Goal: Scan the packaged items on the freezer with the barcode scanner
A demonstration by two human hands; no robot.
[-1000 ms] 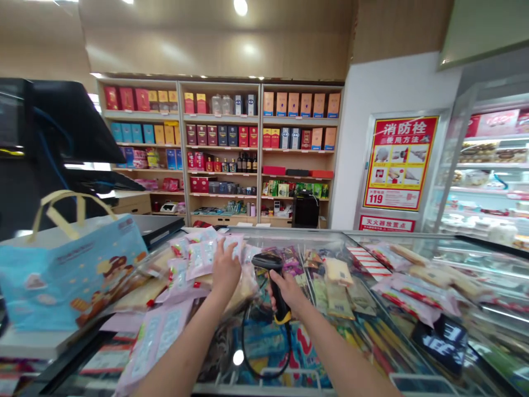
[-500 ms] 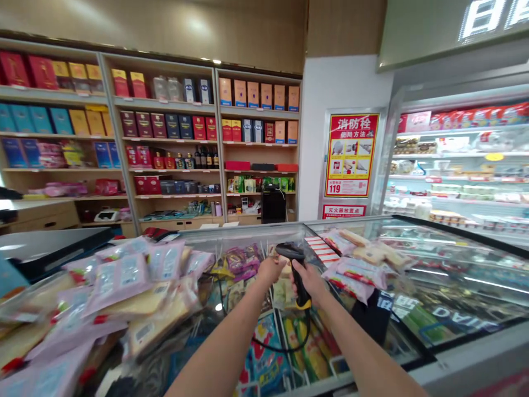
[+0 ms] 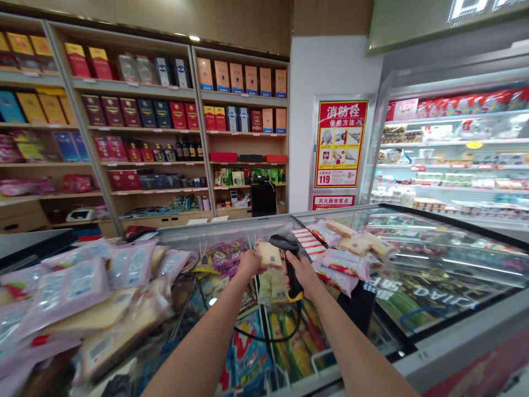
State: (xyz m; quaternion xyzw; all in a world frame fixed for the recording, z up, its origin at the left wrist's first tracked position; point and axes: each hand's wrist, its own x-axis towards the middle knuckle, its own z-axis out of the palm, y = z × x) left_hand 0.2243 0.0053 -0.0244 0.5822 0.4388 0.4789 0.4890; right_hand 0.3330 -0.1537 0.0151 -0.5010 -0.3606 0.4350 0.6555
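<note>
A black handheld barcode scanner (image 3: pixel 293 278) with a yellow base is upright in my right hand (image 3: pixel 303 270), its fingers wrapped round the handle. My left hand (image 3: pixel 249 262) pinches the left edge of a small beige packet (image 3: pixel 269 255) with a printed barcode. The packet is just in front of the scanner's head, label side toward me. Both hands are above an open chest freezer of wrapped frozen goods. A black cable (image 3: pixel 264 337) loops down from the scanner over the goods.
Clear and pink bags of pale flat food (image 3: pixel 119 309) pile up on the left. More such packs (image 3: pixel 343 264) lie on the freezer's glass at the right. Blue bags (image 3: pixel 250 353) and corn packs (image 3: pixel 297 342) fill the freezer. Shelves of boxes (image 3: pixel 144 116) stand behind.
The beige packet has come into clear view in my left hand, turned with its barcode visible. My view has shifted to the right, and the scanner stays in my right hand.
</note>
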